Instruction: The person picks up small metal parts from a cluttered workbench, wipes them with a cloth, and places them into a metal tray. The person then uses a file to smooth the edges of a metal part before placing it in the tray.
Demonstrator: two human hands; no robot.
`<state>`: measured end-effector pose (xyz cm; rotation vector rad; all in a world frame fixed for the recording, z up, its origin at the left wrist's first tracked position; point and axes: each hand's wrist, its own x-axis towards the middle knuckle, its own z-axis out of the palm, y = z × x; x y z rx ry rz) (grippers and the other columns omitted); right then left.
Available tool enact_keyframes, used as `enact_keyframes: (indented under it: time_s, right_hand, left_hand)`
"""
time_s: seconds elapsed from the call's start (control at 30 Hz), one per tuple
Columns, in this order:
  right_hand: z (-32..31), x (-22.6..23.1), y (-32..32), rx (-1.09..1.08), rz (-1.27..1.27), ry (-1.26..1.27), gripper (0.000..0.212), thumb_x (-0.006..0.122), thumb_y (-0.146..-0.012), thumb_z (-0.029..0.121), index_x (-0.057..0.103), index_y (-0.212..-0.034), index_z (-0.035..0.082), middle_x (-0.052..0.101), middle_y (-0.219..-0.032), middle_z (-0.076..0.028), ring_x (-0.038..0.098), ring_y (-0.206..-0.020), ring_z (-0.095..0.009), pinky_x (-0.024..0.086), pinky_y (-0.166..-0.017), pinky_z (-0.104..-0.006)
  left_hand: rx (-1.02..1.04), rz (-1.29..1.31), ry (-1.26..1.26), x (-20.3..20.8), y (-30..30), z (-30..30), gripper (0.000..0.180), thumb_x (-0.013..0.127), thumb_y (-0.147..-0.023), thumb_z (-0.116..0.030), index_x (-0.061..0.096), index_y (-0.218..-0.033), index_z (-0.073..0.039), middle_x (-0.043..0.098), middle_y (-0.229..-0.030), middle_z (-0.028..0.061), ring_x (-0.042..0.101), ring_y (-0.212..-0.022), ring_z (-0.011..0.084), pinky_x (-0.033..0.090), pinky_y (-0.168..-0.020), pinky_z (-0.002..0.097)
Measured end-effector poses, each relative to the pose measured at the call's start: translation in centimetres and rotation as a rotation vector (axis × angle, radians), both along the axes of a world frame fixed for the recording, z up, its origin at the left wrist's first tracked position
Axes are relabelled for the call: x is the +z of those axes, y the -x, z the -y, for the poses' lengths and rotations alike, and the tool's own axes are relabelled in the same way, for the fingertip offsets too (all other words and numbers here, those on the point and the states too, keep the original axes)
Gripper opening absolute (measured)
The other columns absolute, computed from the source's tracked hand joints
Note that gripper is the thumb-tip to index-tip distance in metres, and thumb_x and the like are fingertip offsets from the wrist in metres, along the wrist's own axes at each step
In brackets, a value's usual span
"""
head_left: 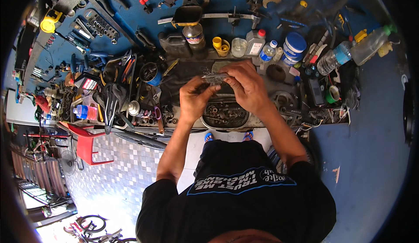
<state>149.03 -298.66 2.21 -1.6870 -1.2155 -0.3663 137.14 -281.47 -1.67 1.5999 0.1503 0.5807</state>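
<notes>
Above the workbench [174, 70], both hands meet around a small, rough grey piece [214, 79] with a thin pale upper edge. Its kind cannot be made out. My left hand [194, 99] pinches one end between thumb and fingers. At the other end, the fingers and thumb of my right hand [247, 86] are closed on it, hiding part of it. Just below the hands sits a rounded metal tray [225, 127] with several small dark metal parts in it. A toothed dark disc [276, 72] lies to the right of my right hand.
Bottles and tubs, among them a blue tub [295, 44], line the bench's back. A black bicycle saddle [110, 97] and a blue can [151, 74] of small parts are at left. Tools hang on the blue wall [144, 22]. A red chair [88, 147] stands behind on the left.
</notes>
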Motion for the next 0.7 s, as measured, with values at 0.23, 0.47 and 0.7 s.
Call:
enact_keyframes:
  time_s: [0.23,0.47,0.7]
  right_hand:
    - [0.9,-0.1,-1.0,-0.026,0.001,0.052,0.021,0.074,-0.095,0.008,0.07,-0.114,0.0,0.071,-0.105,-0.014,0.066,-0.099,-0.036,0.053,-0.085,-0.0421]
    - [2.0,-2.8,-1.6,-0.073,-0.104,0.12,0.021,0.074,-0.095,0.01,0.072,-0.114,0.002,0.07,-0.102,-0.014,0.065,-0.099,-0.034,0.052,-0.086,-0.041]
    - [1.8,-5.3,-2.0,-0.046,-0.214,0.111,0.02,0.071,-0.1,0.013,0.07,-0.116,0.003,0.069,-0.106,-0.015,0.066,-0.098,-0.036,0.053,-0.084,-0.0421]
  left_hand:
    - [-0.005,0.022,0.064,-0.4,0.2,0.3,0.023,0.082,-0.09,0.002,0.076,-0.112,0.007,0.072,-0.102,0.0092,0.07,-0.082,0.0129,0.06,-0.066,0.0257]
    - [-0.057,0.072,0.164,0.1,-0.3,-0.5,0.022,0.08,-0.093,0.002,0.077,-0.114,0.005,0.074,-0.106,0.0109,0.069,-0.075,0.0136,0.058,-0.062,0.0272]
    - [-0.111,0.091,0.266,0.8,-0.9,-0.6,0.019,0.078,-0.095,-0.003,0.075,-0.113,0.006,0.074,-0.098,0.012,0.07,-0.076,0.0151,0.059,-0.061,0.0295]
